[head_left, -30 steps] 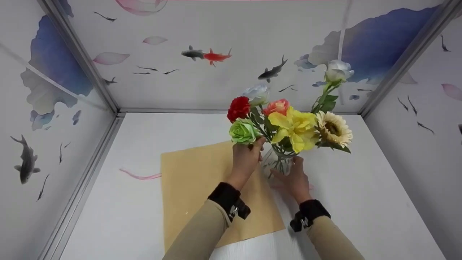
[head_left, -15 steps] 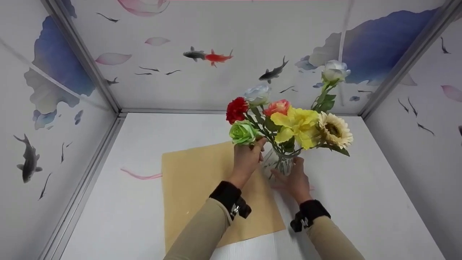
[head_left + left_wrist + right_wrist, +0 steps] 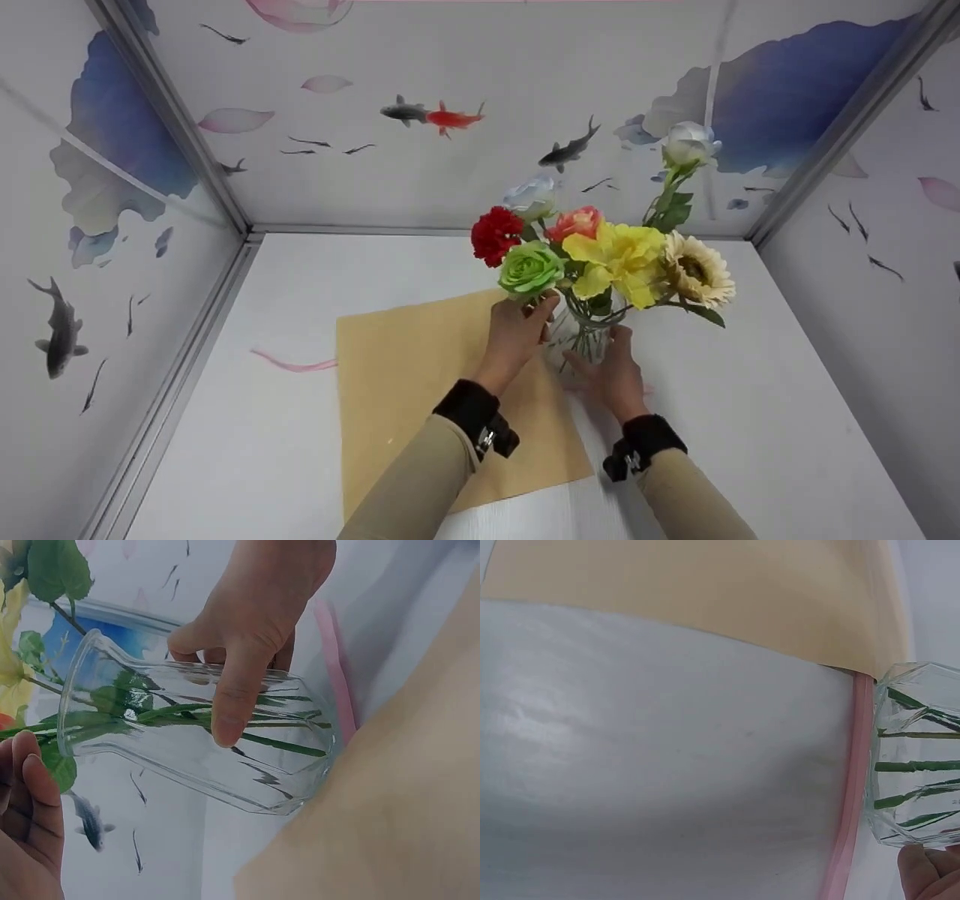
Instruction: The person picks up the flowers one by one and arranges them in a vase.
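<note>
A clear glass vase [image 3: 559, 345] stands upright with several artificial flowers in it, their green stems [image 3: 296, 748] showing through the glass. My right hand [image 3: 616, 375] grips the vase low on its right side; in the left wrist view its thumb lies across the front, other fingers behind. At the vase's left, my left hand [image 3: 514, 334] pinches the stem just under the green rose [image 3: 531, 268], fingertips close to the vase mouth. Around it are a red carnation [image 3: 496, 236], a coral rose [image 3: 576, 223], a yellow flower [image 3: 616, 262], a cream sunflower [image 3: 699, 270] and two white roses [image 3: 690, 145].
Brown kraft paper [image 3: 420, 390] lies flat on the white table [image 3: 757, 420], its right edge by the vase base. A pink ribbon [image 3: 855, 787] runs under the paper and along the base, its other end [image 3: 292, 366] out at left. Patterned walls enclose the table.
The green rose has shifted right, nearer the yellow flower, with my left fingers still at its stem. The tall white rose has swung slightly left. My right hand stays on the vase.
</note>
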Demonstrator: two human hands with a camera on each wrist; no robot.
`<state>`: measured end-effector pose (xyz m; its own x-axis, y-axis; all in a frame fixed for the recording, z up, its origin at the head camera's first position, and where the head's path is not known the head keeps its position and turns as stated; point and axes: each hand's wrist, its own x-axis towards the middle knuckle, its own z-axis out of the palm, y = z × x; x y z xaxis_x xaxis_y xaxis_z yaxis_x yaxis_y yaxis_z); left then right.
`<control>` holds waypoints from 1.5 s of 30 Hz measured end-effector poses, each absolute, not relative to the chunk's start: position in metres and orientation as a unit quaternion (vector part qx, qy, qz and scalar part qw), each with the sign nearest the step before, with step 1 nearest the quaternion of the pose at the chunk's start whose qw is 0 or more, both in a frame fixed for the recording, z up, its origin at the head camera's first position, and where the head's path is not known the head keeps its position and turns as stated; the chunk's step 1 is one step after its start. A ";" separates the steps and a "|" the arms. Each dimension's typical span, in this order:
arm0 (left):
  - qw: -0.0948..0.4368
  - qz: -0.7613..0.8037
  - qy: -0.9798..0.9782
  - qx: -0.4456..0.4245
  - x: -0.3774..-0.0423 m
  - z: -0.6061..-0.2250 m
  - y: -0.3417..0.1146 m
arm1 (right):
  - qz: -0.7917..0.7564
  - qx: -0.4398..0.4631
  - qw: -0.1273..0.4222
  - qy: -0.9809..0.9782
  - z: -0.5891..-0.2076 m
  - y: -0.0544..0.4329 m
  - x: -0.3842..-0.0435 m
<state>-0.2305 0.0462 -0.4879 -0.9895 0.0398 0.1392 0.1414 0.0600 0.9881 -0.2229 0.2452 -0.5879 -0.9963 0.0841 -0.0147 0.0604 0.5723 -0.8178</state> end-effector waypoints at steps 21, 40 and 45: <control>0.026 -0.609 -0.790 -0.068 -0.206 -0.527 -0.049 | 0.476 -0.041 0.005 -0.878 -0.586 0.250 -0.229; 0.123 -0.332 -0.928 -0.118 -0.187 -0.536 -0.126 | 0.480 -0.042 -0.012 -0.876 -0.584 0.258 -0.236; 0.155 -0.262 -0.944 -0.127 -0.188 -0.539 -0.139 | 0.481 -0.037 -0.027 -0.875 -0.581 0.259 -0.236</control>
